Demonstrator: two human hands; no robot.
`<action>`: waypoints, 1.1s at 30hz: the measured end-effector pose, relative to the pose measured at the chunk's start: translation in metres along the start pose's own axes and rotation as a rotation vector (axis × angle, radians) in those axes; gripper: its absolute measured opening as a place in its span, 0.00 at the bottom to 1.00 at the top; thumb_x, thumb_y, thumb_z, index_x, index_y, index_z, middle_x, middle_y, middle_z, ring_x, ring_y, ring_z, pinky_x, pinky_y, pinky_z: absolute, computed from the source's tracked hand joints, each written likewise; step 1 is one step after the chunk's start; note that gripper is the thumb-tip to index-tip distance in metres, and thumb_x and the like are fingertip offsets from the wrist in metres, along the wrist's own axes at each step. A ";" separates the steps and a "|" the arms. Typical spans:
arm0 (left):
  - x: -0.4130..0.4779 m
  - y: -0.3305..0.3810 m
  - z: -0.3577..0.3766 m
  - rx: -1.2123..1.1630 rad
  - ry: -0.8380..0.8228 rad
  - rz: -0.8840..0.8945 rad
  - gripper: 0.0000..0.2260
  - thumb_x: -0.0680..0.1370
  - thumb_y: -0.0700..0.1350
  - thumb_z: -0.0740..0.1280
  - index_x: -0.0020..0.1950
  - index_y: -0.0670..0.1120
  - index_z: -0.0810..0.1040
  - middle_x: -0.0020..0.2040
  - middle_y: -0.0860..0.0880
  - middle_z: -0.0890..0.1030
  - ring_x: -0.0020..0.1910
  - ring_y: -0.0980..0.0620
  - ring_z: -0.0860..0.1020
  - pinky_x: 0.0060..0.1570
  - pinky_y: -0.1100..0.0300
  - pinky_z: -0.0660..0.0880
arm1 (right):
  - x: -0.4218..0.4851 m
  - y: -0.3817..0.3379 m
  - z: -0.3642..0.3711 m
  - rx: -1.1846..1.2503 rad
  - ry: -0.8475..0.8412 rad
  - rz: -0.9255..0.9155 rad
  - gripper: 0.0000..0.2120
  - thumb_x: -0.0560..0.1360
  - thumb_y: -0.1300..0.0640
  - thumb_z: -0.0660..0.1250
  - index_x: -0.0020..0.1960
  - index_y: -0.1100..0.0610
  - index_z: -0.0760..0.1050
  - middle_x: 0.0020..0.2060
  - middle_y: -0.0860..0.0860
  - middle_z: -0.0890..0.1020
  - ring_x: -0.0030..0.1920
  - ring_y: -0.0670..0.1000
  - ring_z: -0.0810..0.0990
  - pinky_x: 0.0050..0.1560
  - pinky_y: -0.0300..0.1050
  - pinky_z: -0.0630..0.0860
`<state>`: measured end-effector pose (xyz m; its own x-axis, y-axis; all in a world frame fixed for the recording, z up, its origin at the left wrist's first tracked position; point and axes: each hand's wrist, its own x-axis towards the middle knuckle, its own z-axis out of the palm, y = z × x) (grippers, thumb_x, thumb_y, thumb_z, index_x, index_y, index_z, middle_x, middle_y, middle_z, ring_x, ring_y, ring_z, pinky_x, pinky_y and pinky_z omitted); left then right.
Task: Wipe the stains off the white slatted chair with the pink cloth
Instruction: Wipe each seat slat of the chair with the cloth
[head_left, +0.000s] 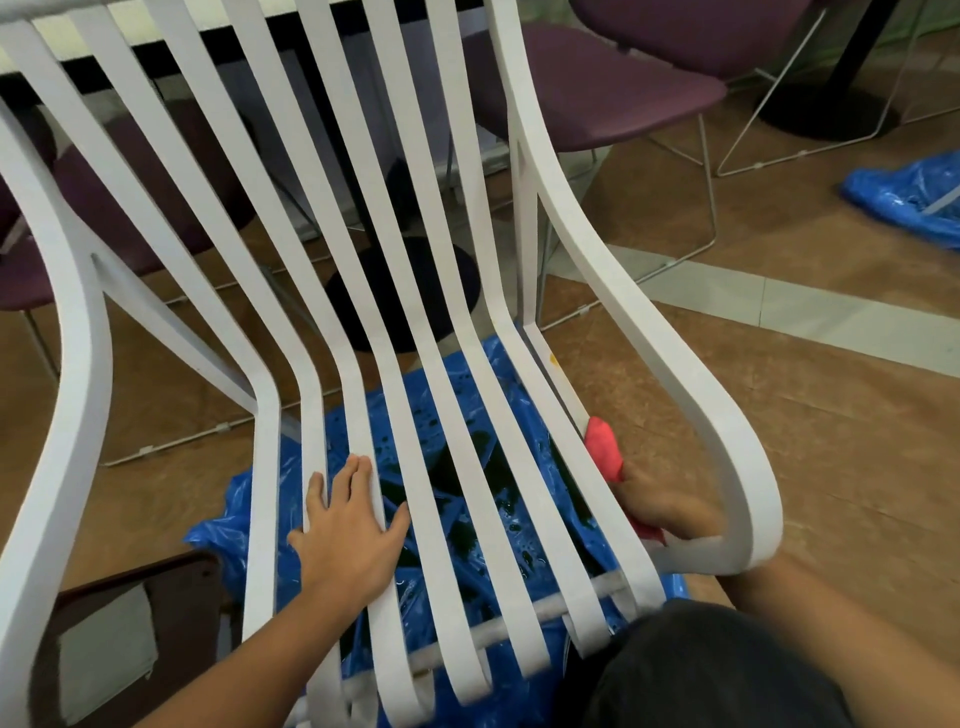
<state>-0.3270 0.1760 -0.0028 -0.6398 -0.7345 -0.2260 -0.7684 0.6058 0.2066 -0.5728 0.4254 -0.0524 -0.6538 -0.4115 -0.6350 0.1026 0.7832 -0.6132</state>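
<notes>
The white slatted chair (462, 374) fills the view, its seat slats running toward me. My left hand (348, 530) lies flat with fingers spread on the seat slats at left of centre. My right hand (657, 506) reaches under the right armrest and grips the pink cloth (605, 449), which is pressed against the outermost right seat slat. A small yellow stain (554, 358) shows on that slat farther back, near the backrest bend. Part of my right hand is hidden by the armrest.
A wet blue plastic sheet (467, 431) with dark puddles lies on the brown floor under the seat. Purple chairs (597, 98) with wire legs and a black table base (410, 291) stand behind. Another blue sheet (914, 192) lies far right. A brown board (176, 613) sits lower left.
</notes>
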 end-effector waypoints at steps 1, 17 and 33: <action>0.000 0.000 0.000 0.005 -0.003 -0.003 0.35 0.79 0.67 0.57 0.82 0.55 0.51 0.82 0.58 0.50 0.81 0.45 0.45 0.69 0.29 0.59 | 0.009 0.003 0.000 -0.012 -0.024 -0.018 0.22 0.83 0.46 0.61 0.69 0.61 0.72 0.62 0.61 0.79 0.60 0.63 0.79 0.65 0.60 0.74; 0.004 0.018 0.011 -0.017 0.042 -0.134 0.48 0.69 0.81 0.47 0.82 0.55 0.49 0.82 0.59 0.47 0.81 0.49 0.40 0.70 0.29 0.56 | 0.122 -0.071 0.001 -0.055 -0.001 0.047 0.32 0.81 0.42 0.60 0.77 0.58 0.55 0.58 0.56 0.75 0.57 0.58 0.76 0.61 0.57 0.74; 0.007 0.019 0.010 0.015 0.003 -0.173 0.48 0.66 0.83 0.43 0.81 0.60 0.44 0.80 0.65 0.42 0.80 0.52 0.37 0.71 0.34 0.58 | 0.198 -0.155 -0.009 -0.045 0.011 -0.078 0.12 0.84 0.53 0.56 0.62 0.58 0.71 0.49 0.57 0.79 0.47 0.55 0.82 0.42 0.42 0.80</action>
<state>-0.3465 0.1853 -0.0097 -0.4984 -0.8290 -0.2539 -0.8670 0.4751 0.1506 -0.7251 0.2267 -0.0787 -0.6670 -0.4668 -0.5807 0.0172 0.7695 -0.6384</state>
